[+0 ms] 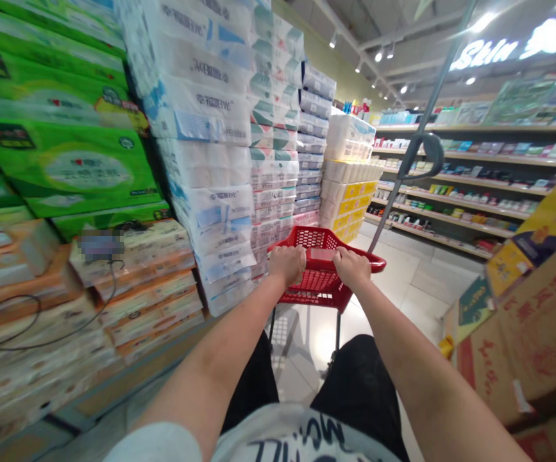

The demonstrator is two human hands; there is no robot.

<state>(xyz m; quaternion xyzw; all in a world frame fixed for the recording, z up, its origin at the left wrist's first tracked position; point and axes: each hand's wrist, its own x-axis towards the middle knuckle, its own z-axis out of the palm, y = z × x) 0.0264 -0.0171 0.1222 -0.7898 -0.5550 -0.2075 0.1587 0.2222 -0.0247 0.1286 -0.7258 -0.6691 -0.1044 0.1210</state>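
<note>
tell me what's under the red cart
Under the cart: pale floor, a mesh-patterned shadow and two thin legs. Black trousers cover some of the floor; anything behind them cannot be seen.

Mid-frame, the left hand (288, 264) and right hand (353, 265) curl around the handle (322, 264) of a red cart (315, 281). Green packs (68, 157) fill the upper left; a cable (109, 299) trails at lower left. White packs (215, 199) tower left of center, shelves (474, 156) upper right, boxes (537, 333) lower right.
</note>
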